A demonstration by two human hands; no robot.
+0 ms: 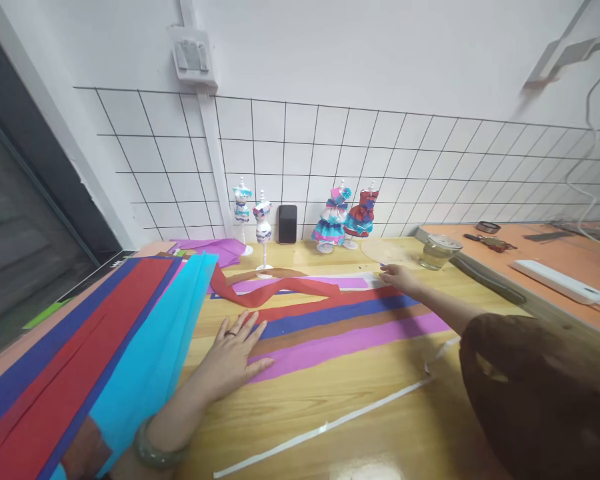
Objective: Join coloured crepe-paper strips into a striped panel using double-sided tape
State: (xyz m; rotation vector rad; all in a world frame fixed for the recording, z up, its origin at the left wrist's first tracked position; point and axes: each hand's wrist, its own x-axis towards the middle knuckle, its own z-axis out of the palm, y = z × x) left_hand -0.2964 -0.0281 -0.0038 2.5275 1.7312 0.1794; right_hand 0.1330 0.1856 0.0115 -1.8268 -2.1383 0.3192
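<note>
My left hand (237,347) lies flat with fingers spread on the left ends of several coloured strips, of paper or thin cloth. Side by side run a red strip (300,311), a blue strip (325,317), a brown strip (290,341) and a purple strip (340,345). Beyond them, a loose red strip (280,288) curls over the table. My right hand (399,277) reaches to the far right end of the strips. Its fingers are pinched together near a white strip (375,280); what they hold is too small to make out.
Long red (95,320) and turquoise sheets (155,347) cover the left side. Small dress forms (263,230), some in ruffled dresses (331,223), and a phone (287,224) stand by the wall. A clear cup (439,252) stands right. A narrow white strip (325,427) lies in front.
</note>
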